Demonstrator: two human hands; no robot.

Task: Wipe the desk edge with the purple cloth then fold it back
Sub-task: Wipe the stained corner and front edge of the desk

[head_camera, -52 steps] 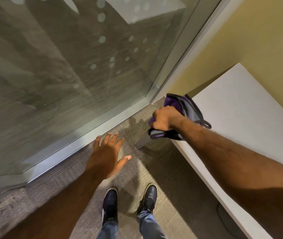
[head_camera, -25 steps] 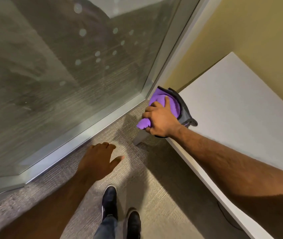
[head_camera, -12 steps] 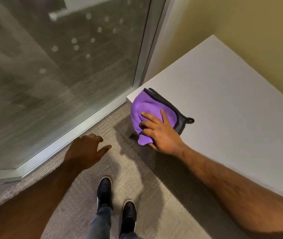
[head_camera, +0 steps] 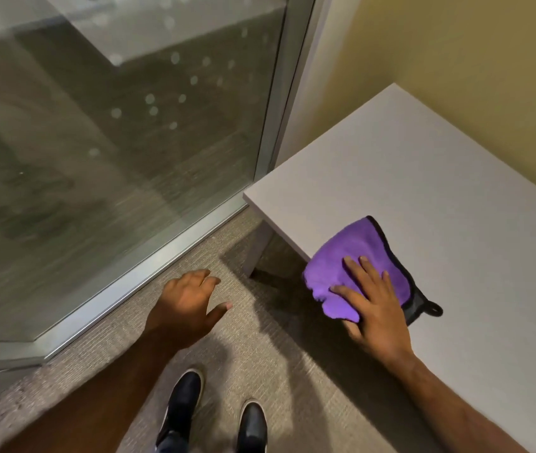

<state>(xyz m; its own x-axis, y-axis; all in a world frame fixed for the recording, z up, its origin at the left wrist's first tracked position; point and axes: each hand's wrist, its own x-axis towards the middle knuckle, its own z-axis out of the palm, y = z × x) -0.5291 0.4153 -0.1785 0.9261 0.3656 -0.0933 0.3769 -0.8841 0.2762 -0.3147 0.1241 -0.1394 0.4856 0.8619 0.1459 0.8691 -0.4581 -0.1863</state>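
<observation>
The purple cloth [head_camera: 354,259], with a dark trim and a small black hanging loop, drapes over the near edge of the white desk [head_camera: 440,178], a little way in from the desk's left corner. My right hand [head_camera: 371,302] lies on top of it with fingers spread, pressing it against the edge; the thumb wraps under the rim. My left hand [head_camera: 188,305] hovers over the carpet to the left of the desk, holding nothing, fingers loosely curled and apart.
A glass wall with a metal frame [head_camera: 168,253] runs along the left, meeting the yellow wall [head_camera: 456,60] behind the desk. A desk leg [head_camera: 258,246] stands at the left corner. My two dark shoes [head_camera: 181,403] are on the carpet below.
My right hand has slid the cloth along the desk's near edge, from the left corner toward me. The cloth went from bunched in my grip to pressed flat. My left hand curled slightly.
</observation>
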